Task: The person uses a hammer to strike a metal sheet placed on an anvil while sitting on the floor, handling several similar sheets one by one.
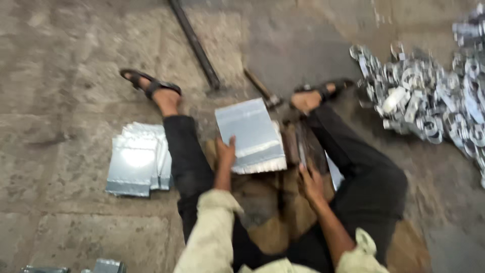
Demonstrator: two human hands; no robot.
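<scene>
The person sits on the rough concrete floor (60,60), legs apart. Between the legs the left hand (226,154) holds a flat clear plastic pouch (251,135); the right hand (311,183) is just right of it. Left of the left leg lies a stack of flat plastic pouches (137,159). A heap of shiny metal clamps (429,103) lies far right. Beyond the feet lie a long dark metal rod (194,43) and a wooden-handled hammer (262,90).

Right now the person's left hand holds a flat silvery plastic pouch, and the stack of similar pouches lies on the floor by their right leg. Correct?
Not quite. In the head view the left hand holds the flat silvery plastic pouch, but the stack of similar pouches lies by the left leg.
</scene>
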